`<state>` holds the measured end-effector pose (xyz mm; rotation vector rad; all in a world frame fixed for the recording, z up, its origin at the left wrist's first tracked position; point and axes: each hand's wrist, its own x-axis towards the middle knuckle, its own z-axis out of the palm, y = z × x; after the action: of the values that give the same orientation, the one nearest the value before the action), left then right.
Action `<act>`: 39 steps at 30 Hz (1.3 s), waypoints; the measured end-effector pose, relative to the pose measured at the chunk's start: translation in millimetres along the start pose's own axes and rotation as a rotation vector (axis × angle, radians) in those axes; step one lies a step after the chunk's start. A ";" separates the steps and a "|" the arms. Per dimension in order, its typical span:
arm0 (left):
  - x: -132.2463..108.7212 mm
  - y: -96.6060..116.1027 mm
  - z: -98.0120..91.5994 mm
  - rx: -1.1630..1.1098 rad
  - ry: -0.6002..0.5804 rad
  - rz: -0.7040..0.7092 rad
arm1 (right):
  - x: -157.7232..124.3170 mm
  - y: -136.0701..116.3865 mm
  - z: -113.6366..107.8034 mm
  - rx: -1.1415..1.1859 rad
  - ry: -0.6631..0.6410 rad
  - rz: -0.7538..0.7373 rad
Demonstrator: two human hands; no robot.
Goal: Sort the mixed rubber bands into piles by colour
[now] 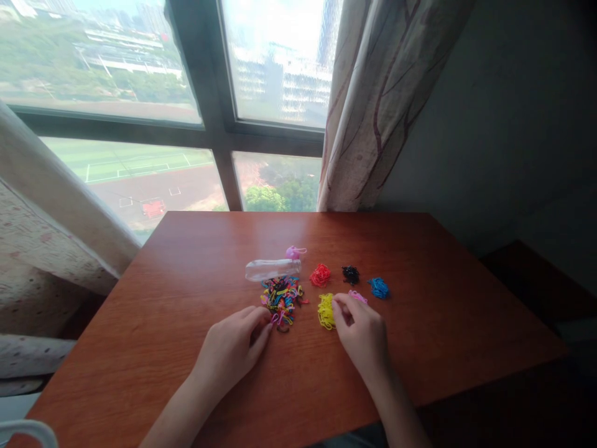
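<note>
A mixed pile of small coloured bands (281,297) lies on the brown table (186,249). At its lower left edge, my left hand (237,342) has its fingertips pinched beside a pink band (275,318). My right hand (361,330) is closed in a pinch at the right side of the yellow pile (326,312); whatever its fingers hold is too small to make out. Partly hidden behind that hand is a pink pile (358,297). Farther back sit separate piles of red (319,275), black (350,274) and blue bands (379,287).
Behind the mixed pile lies a clear plastic container (273,269), with a pink round object with a loop (293,252) just beyond it. A window and curtains (364,124) stand past the table's far edge. A white curved object (30,428) shows at the lower left.
</note>
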<state>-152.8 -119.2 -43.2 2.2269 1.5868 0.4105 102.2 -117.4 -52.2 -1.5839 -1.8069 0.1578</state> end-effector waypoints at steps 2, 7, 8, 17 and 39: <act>0.0 0.4 0.0 0.010 -0.010 -0.004 | -10.3 -15.5 7.6 0.034 -0.044 -0.032; -0.3 -0.1 1.1 0.020 -0.023 -0.001 | -31.2 -42.7 24.8 0.115 -0.148 -0.038; -0.3 -0.4 1.5 0.018 -0.021 0.000 | -34.0 -45.2 27.5 0.119 -0.170 -0.039; 2.3 -1.6 3.1 -0.011 -0.046 0.063 | -39.2 -44.0 32.4 0.118 -0.290 -0.034; 0.2 -13.1 2.0 -0.013 0.095 -0.084 | -39.3 -43.9 32.5 0.156 -0.301 -0.017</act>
<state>-162.9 -115.4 -51.0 2.1518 1.7137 0.5082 47.1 -151.8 -69.8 -1.4950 -1.9794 0.5416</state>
